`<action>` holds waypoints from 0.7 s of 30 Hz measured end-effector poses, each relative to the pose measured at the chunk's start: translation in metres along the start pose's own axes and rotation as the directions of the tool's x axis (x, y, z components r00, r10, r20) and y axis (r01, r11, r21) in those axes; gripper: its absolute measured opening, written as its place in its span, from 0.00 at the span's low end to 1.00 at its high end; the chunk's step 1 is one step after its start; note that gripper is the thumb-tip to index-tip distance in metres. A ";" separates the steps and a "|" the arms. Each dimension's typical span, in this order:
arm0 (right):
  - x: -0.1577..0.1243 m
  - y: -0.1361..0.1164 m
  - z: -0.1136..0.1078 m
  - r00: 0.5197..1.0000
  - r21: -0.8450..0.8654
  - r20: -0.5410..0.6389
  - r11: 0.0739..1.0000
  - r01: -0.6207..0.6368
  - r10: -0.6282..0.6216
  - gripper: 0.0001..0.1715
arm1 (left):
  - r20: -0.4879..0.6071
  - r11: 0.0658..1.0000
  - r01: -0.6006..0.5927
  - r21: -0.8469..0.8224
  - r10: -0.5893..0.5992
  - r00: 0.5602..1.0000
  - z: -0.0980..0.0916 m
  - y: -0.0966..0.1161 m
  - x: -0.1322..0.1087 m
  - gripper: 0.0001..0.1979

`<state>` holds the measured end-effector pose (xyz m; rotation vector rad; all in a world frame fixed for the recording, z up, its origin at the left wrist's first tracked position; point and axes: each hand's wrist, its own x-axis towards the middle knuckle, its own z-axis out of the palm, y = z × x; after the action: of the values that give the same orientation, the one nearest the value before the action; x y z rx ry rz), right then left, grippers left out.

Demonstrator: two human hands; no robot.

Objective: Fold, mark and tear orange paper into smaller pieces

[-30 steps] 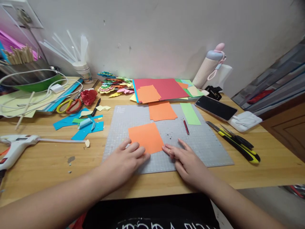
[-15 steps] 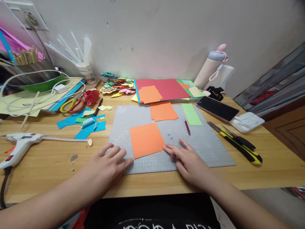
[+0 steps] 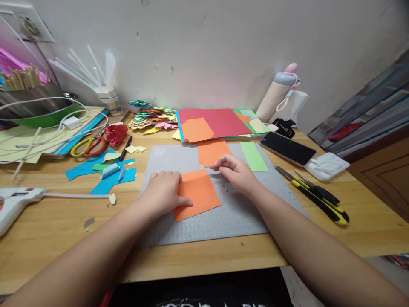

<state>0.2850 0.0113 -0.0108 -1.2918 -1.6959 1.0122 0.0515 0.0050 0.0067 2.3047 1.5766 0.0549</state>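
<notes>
A square orange sheet of paper (image 3: 201, 192) lies slightly turned on the grey cutting mat (image 3: 223, 228). My left hand (image 3: 164, 189) is at its left side, thumb lying on top and bent fingers along the left edge. Just above the sheet's upper right corner, my right hand (image 3: 234, 170) is closed in a pinch; whatever is between its fingertips is too small to make out. Beyond it lie more orange sheets (image 3: 212, 150), their near right part covered by that hand. A light green paper strip (image 3: 254, 156) rests on the mat to the right.
Right of the mat lie a yellow-black utility knife (image 3: 315, 196) and a phone (image 3: 287, 147). Coloured paper (image 3: 226, 121) is stacked at the back. On the left are blue scraps (image 3: 110, 175), scissors (image 3: 89, 146), a marker (image 3: 125, 148) and a glue gun (image 3: 19, 204).
My left hand has moved onto the orange sheet's left side. My right hand has left its lower right corner, moved up and closed. The pencil on the mat is now out of sight.
</notes>
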 end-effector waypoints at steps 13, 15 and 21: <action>-0.017 -0.003 -0.008 0.957 0.608 0.283 0.784 -0.124 -0.069 0.29 | 0.094 0.235 0.095 -0.967 -0.017 0.995 -0.025 -0.026 -0.012 0.18; -0.020 -0.006 -0.010 0.942 0.607 0.332 0.776 -0.171 -0.053 0.25 | 0.077 0.302 0.093 -0.949 -0.064 0.995 -0.023 -0.029 -0.010 0.18; -0.025 -0.010 -0.008 0.876 0.640 0.483 0.687 -0.343 -0.012 0.18 | -0.004 0.522 0.070 -0.850 -0.138 0.990 -0.026 -0.027 -0.008 0.17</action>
<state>0.2937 -0.0132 -0.0009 -0.7114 -1.2457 1.9767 0.0182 0.0133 0.0243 1.4113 1.2667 0.7287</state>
